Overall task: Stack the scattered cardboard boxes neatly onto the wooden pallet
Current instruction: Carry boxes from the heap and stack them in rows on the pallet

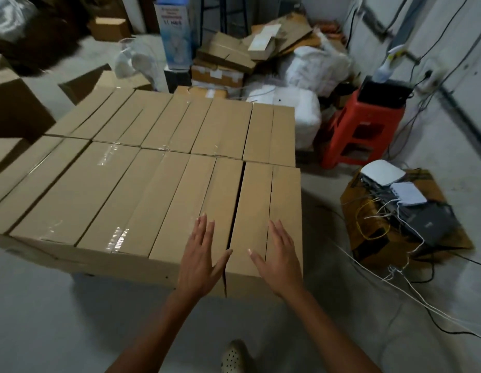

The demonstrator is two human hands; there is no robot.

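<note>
Grey concrete floor (45,305) fills a cluttered storeroom with cables running up its pale wall. On the floor, taking most of the view, stands a stack of cardboard boxes (121,189). Its top layer is two rows of long taped cartons laid side by side, their tops level. What the stack rests on is hidden beneath it.

Beyond the stack's far edge lies a heap of loose cartons (228,57) beside white sacks (301,76), with a tall blue and white carton (175,30) upright behind them. Off the far right corner is a red plastic stool (363,130) carrying a black device. Off the right edge sits a low brown carton (374,238) holding a white router (382,173), other small electronics and a tangle of wires.

At the stack's near right corner is the corner box (261,200), parted from the neighbouring box (191,200) by a narrow dark gap.

The left hand (200,261) is spread flat, palm down, over the near end of the neighbouring box, its thumb reaching across the gap. The right hand (279,261) is spread the same way over the near end of the corner box. Both have straight fingers and grasp nothing; whether the palms actually touch the cardboard cannot be told.

A perforated pale shoe (235,356) shows at the bottom edge.
</note>
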